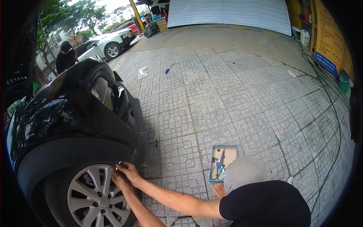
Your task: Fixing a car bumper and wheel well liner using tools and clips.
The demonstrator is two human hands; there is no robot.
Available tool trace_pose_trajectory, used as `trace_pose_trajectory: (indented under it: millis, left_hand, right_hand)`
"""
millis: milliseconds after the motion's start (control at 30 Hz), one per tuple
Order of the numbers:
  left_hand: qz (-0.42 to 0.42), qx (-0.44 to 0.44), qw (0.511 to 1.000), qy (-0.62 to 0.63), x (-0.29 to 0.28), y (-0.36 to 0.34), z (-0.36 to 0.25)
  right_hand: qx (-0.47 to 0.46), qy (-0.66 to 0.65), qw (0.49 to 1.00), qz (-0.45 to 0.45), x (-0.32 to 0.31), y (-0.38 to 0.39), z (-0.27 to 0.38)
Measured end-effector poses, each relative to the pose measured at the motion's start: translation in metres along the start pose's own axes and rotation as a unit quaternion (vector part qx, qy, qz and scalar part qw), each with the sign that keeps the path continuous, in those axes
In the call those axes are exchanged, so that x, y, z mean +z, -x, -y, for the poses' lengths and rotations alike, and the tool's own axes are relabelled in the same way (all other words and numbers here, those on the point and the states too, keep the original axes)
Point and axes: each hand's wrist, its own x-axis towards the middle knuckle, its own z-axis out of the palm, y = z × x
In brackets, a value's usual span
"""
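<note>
Neither of my own hands shows. A crouching person in a grey cap [247, 174] and black shirt [264, 206] reaches toward a black car's wheel [104, 202]. One bare arm runs from this person's shoulder; the other forearm comes in from the lower edge and appears to be theirs too. Their two hands meet at the tyre's upper right. The upper hand [130, 173] pinches a small, shiny piece too tiny to name; the lower hand [119, 181] is beside the rim. By the person's foot [219, 190] lies a shallow blue-edged box [231, 151] with tools and small black parts.
The black fender [75, 145] fills the left. On the paving lie a screwdriver [166, 71] and a clear plastic packet [142, 72]. Another person [65, 58] stands beyond the car, near a white car [109, 43]. Hoses [329, 90] run along the right.
</note>
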Motion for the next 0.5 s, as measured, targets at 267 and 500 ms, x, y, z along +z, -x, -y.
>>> trace_pose_trajectory:
  millis: [267,500]
  left_hand:
    - [-0.075,0.102,0.992,0.008,-0.004,0.001,-0.020]
    - [-0.155,-0.119,0.980,-0.028,0.017,0.006,-0.030]
  right_hand:
    - [0.025,0.008,1.000,0.010,0.033,0.017,0.005]
    - [0.047,0.053,0.997,-0.041,0.020,0.017,0.029]
